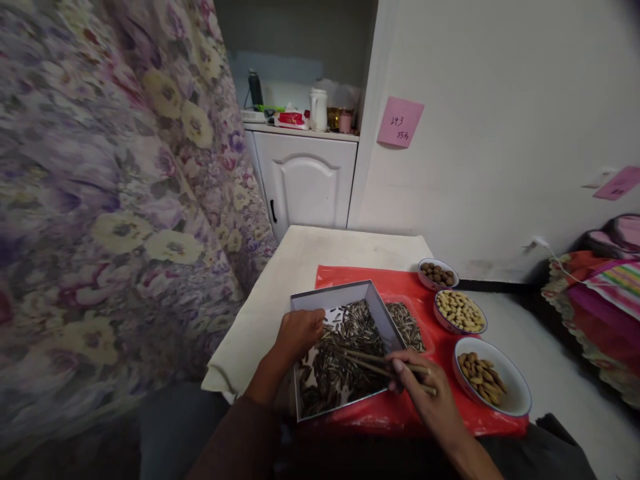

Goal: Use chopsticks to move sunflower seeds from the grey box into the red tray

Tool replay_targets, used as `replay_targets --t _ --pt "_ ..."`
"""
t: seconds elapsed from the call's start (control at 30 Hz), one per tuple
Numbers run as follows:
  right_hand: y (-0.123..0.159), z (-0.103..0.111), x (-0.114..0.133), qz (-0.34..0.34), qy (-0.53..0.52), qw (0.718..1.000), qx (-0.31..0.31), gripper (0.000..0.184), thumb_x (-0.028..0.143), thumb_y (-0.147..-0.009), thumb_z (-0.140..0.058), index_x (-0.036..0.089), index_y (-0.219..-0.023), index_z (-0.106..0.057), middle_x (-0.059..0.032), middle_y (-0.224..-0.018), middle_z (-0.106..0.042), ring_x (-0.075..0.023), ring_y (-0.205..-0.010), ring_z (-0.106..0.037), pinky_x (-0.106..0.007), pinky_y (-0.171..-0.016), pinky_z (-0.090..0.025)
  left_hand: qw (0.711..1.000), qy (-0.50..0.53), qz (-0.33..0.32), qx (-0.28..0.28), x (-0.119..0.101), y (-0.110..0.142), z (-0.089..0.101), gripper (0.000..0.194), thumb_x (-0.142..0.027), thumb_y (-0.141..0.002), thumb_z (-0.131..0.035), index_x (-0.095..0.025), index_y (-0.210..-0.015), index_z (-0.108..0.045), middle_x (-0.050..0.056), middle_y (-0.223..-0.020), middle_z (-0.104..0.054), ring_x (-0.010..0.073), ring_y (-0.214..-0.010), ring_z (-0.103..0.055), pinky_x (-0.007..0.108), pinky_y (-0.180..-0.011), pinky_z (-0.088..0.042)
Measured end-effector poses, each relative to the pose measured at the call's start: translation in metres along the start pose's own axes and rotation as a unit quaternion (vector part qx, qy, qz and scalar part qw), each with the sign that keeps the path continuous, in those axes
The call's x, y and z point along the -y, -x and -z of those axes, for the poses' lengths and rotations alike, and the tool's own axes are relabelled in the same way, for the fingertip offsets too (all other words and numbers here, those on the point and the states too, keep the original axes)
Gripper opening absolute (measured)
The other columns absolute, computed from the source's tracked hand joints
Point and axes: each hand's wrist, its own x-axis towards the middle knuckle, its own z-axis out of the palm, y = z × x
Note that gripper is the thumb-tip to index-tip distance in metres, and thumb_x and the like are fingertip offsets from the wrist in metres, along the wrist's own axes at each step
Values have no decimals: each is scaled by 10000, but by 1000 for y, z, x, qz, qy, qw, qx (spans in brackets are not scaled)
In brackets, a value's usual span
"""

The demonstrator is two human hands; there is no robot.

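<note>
My right hand [420, 381] is closed around a pair of wooden chopsticks [367, 361], whose tips rest among sunflower seeds [345, 353] in a shallow white box [379, 303]. The seeds are dark and striped, spread thickest over the box's middle and right. Larger dark brown pieces [315, 398] lie in the near left corner; their kind is unclear. Over the box's left wall, my left hand [303, 332] is closed with its fingers curled; what they hold, if anything, is hidden. Just right of the box, a clear tray [406, 325] contains more sunflower seeds.
Three bowls line the right side: one with round brown nuts [437, 274], one with pale peanuts or beans [460, 311], and a larger bowl [517, 387] with almonds. Red plastic sheeting [340, 275] covers part of the cream tablecloth [260, 327]. A floral curtain [125, 200] hangs at left.
</note>
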Motion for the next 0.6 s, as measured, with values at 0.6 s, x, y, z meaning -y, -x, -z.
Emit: replay_targets --t 0.6 --pt "-6 -5 -4 4 18 1000 -14 330 461 -930 -549 182 -973 -721 -29 -657 -682 -193 -618 -675 -257 -596 -510 1000 12 10 15 -2 1 3 172 -285 -873 -451 -245 -812 -607 12 -802 -700 192 -807 -638 284 -676 -329"
